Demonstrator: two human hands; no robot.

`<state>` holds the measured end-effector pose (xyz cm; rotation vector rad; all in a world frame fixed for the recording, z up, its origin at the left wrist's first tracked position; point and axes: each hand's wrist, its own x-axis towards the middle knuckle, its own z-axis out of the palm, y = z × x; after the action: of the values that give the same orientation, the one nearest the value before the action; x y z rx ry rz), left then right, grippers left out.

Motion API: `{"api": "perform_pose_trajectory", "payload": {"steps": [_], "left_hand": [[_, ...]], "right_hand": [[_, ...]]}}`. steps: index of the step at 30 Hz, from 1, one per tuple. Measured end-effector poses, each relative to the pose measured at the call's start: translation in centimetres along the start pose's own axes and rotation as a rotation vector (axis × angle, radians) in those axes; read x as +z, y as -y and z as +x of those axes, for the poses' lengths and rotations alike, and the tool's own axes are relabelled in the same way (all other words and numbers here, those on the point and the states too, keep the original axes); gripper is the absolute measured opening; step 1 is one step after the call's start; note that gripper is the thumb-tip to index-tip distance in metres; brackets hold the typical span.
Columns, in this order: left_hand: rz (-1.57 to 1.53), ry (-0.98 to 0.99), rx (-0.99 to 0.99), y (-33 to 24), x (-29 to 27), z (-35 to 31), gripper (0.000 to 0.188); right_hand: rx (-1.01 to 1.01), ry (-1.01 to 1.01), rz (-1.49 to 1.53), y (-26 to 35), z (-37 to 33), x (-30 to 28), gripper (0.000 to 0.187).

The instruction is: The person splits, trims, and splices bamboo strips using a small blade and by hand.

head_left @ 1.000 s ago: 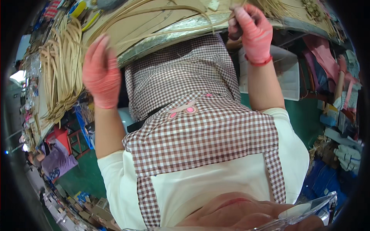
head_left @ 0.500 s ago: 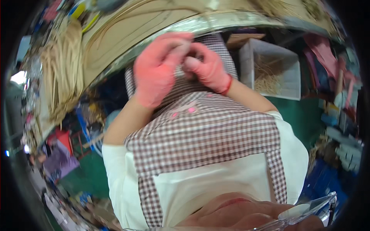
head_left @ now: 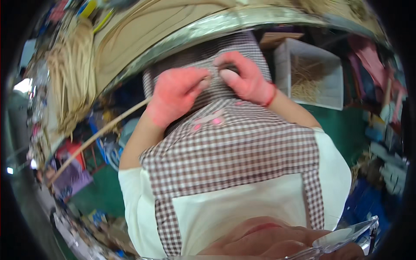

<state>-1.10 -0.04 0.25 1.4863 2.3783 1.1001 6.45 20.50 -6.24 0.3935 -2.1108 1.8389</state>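
Observation:
Both my hands wear pink gloves and meet in front of my brown checked apron, just below the table edge. My left hand is closed on a long thin cane strip that runs from under the hand down to the lower left. Fingertip to fingertip with it, my right hand pinches at the same spot, where the strip's end is hidden by the fingers. A red band circles my right wrist.
A work table with a shiny metal edge curves across the top. A thick bundle of pale cane strips hangs at the left. A white box holding straw-like fibres stands on the green floor at the right, with clutter around.
My hands have come down from the table edge and together in front of my apron. The long cane strip now trails from my left hand to the lower left.

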Motion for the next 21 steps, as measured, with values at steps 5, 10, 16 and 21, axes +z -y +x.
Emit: {"api": "perform_pose_trajectory", "payload": {"steps": [5, 10, 16, 21], "left_hand": [[-0.003, 0.062, 0.053, 0.2, 0.0, -0.9, 0.018], [0.048, 0.082, 0.059, 0.4, -0.1, -1.4, 0.018], [0.005, 0.061, 0.057, 0.5, 0.1, -1.4, 0.019], [0.017, 0.069, 0.068, 0.5, 0.1, -1.2, 0.019]], "right_hand": [[-0.223, 0.235, -0.246, -0.2, 0.4, -0.2, 0.027], [-0.446, 0.150, -0.378, -1.1, 0.6, 0.4, 0.029], [-0.432, 0.187, -0.394, -1.0, 0.5, 0.3, 0.030], [-0.435, 0.157, -0.343, -0.8, 0.5, 0.4, 0.029]]}}
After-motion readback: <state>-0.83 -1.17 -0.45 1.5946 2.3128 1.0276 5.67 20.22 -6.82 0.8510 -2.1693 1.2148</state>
